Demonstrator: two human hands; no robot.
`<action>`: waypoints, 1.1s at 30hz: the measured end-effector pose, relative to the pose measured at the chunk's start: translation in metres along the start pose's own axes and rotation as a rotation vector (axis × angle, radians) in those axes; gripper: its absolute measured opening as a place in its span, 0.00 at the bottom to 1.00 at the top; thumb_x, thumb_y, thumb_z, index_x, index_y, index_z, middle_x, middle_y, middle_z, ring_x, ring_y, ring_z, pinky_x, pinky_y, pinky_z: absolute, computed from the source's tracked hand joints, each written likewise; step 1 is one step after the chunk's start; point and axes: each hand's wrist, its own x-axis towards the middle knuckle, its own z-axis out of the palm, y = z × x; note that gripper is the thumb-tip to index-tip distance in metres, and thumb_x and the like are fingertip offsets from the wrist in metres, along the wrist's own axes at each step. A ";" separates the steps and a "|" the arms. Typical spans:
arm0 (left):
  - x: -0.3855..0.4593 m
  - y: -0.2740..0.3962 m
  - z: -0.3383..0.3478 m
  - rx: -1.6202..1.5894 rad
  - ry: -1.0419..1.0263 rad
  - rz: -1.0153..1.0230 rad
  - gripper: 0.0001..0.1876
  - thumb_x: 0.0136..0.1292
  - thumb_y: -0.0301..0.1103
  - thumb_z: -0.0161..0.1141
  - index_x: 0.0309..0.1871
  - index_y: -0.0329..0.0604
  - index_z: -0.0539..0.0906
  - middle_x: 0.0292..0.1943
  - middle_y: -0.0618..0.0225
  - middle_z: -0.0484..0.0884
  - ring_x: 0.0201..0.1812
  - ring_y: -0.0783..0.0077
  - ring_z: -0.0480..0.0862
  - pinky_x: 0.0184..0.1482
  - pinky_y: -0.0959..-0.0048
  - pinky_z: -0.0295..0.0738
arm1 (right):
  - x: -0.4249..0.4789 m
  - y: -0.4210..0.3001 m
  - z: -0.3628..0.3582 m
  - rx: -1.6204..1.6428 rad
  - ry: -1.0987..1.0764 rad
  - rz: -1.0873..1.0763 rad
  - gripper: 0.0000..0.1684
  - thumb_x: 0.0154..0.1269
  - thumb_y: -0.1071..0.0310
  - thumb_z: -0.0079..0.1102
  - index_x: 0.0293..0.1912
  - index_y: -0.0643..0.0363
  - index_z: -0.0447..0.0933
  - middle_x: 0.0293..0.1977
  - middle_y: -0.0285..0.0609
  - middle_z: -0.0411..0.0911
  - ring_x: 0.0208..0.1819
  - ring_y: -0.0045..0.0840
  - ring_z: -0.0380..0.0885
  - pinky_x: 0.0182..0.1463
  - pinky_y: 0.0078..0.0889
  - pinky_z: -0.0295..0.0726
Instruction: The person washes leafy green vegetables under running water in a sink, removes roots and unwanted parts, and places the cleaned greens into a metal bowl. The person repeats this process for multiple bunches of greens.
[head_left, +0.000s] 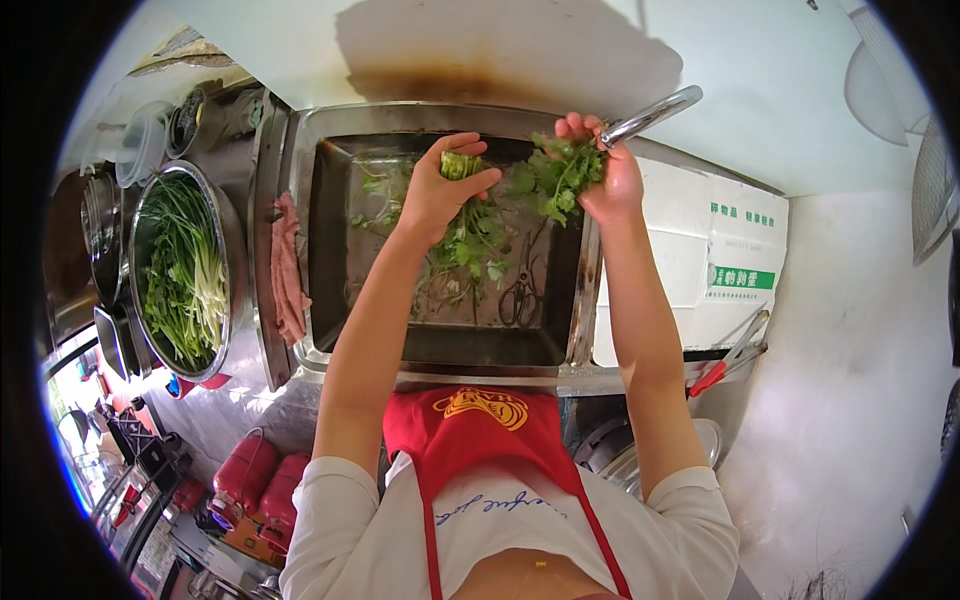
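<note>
My left hand (448, 182) grips a bunch of cilantro (471, 234) by its stems over a stainless steel sink (487, 346), the leaves hanging down. My right hand (613, 180), beside the chrome faucet spout (652, 116), holds a leafy cilantro sprig (559, 178) at the sink's right side. Part of that hand is behind the spout. Loose stems and leaves (375, 187) are scattered over the sink bottom. A pair of scissors (519, 300) lies in the sink's near right part.
At the left, a steel bowl (238, 262) holds scallions and leafy greens beside a pink cloth (286, 270) on the sink's edge. To the right are a white printed board (660, 262) and red-handled tongs (712, 375). Red gas cylinders (246, 465) stand lower left.
</note>
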 end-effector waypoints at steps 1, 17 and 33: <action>0.000 0.002 0.002 -0.012 -0.015 0.004 0.31 0.49 0.23 0.70 0.58 0.34 0.69 0.50 0.61 0.76 0.36 0.76 0.78 0.37 0.76 0.76 | 0.005 0.004 0.003 0.027 -0.022 0.000 0.11 0.68 0.65 0.46 0.42 0.59 0.75 0.41 0.45 0.79 0.49 0.36 0.76 0.52 0.48 0.76; 0.021 0.004 0.029 0.050 -0.363 -0.145 0.14 0.59 0.33 0.66 0.46 0.37 0.80 0.38 0.74 0.80 0.38 0.82 0.75 0.40 0.77 0.70 | -0.019 0.013 0.024 -0.871 0.054 -0.174 0.13 0.63 0.64 0.61 0.41 0.65 0.77 0.23 0.29 0.73 0.23 0.08 0.65 0.25 0.16 0.65; 0.017 -0.002 0.070 -0.117 -0.282 -0.149 0.09 0.55 0.23 0.66 0.40 0.35 0.82 0.33 0.69 0.82 0.32 0.76 0.79 0.38 0.74 0.75 | -0.036 -0.010 0.001 -0.733 0.126 -0.079 0.15 0.61 0.61 0.64 0.42 0.62 0.78 0.24 0.28 0.72 0.23 0.10 0.65 0.25 0.15 0.61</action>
